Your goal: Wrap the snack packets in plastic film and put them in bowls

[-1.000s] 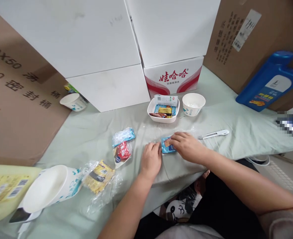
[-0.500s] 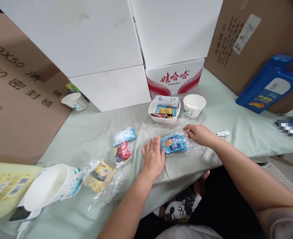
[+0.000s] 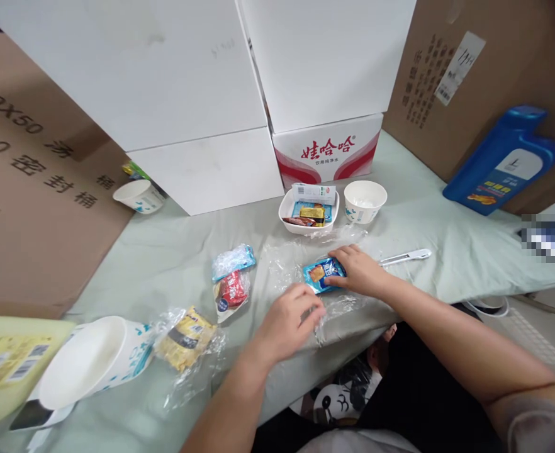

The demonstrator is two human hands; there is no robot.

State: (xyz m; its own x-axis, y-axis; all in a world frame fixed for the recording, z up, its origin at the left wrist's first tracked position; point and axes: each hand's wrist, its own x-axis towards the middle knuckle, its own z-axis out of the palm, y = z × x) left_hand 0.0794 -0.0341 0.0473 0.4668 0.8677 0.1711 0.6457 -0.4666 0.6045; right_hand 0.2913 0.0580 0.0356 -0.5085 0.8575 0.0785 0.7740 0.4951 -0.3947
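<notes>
Right of the frame's centre, the blue packet lies roughly sideways, its right end gripped by the right hand; just below its left end, the left hand half-curls its fingers, hold unclear.

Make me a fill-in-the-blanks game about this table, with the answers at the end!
1. The packet that the right hand touches is mainly ____.
2. The box behind the white tray has big writing in ____.
3. In the picture, the slim white tool lies to the ____ of that packet.

Answers: blue; red; right.
</notes>
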